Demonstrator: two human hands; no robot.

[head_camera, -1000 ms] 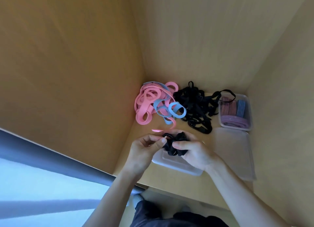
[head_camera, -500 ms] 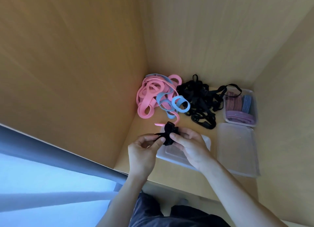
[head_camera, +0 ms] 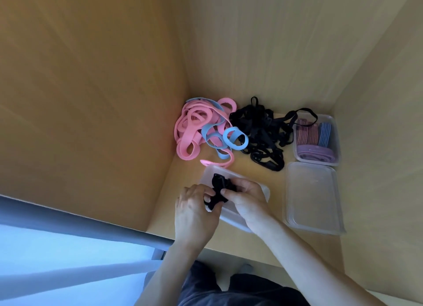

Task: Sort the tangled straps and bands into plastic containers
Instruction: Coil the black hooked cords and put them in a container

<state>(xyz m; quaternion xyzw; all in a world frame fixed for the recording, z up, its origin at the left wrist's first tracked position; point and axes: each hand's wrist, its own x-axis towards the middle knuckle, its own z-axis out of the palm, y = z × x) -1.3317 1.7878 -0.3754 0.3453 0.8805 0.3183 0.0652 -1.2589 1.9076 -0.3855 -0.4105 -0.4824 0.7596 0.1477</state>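
Both my hands hold one bunched black strap (head_camera: 218,190) just above a clear plastic container (head_camera: 211,170) near the shelf's front. My left hand (head_camera: 194,210) pinches its lower end, and my right hand (head_camera: 246,197) grips its upper part with curled fingers. Behind it lies a tangle of pink bands (head_camera: 194,128) and blue bands (head_camera: 233,137) in the back left corner. A pile of black straps (head_camera: 261,134) lies to their right.
A clear container (head_camera: 334,127) at the back right holds striped and purple bands, with one black strap draped over its rim. A second clear container (head_camera: 313,195) stands in front of it. Wooden walls enclose the shelf on three sides.
My hands have lowered the bunched black strap toward the front container and drawn closer together. The view has shifted slightly.
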